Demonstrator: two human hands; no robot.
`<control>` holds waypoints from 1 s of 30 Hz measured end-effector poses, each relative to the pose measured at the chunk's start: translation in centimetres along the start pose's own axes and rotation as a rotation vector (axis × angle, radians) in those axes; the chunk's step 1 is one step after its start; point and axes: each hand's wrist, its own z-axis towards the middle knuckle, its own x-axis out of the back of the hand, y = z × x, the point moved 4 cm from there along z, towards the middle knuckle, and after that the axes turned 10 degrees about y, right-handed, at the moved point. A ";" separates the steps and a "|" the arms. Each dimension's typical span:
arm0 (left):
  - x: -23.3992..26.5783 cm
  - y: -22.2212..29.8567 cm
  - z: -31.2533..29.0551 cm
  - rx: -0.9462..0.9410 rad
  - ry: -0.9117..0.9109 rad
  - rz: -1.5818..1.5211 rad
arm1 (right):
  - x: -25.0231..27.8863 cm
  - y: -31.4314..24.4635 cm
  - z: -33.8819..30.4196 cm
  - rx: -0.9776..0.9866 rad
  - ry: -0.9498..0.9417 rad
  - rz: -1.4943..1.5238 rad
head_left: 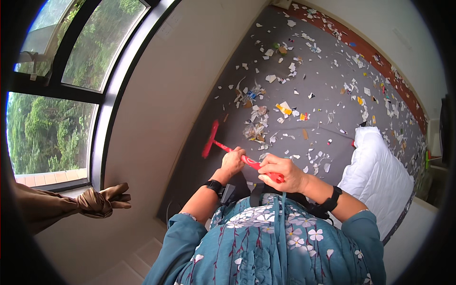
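A red broom slants across in front of my body, its narrow red head down on the grey floor mat near the left wall. My left hand is wrapped round the middle of the handle. Closer to the handle's end, my right hand grips it with closed fingers. To the right of the broom head lies a pile of paper and plastic scraps, apart from the bristles, which I cannot make out clearly. A yellow and white scrap rests farther right.
Scraps of paper are strewn over the grey mat and a reddish-brown strip along the far wall. A white quilt lies at the right. At the left are a window and a knotted brown curtain.
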 end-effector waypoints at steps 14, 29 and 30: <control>4.0 2.4 8.6 -0.539 0.021 -0.339 | -2.7 -7.2 8.5 0.013 0.047 -0.438; 12.5 -13.3 9.8 -0.297 -0.056 -0.140 | -10.0 -1.0 19.9 -0.092 0.002 -0.163; 12.4 -13.3 10.5 -0.301 -0.060 -0.143 | -10.2 -0.7 20.3 -0.108 0.012 -0.174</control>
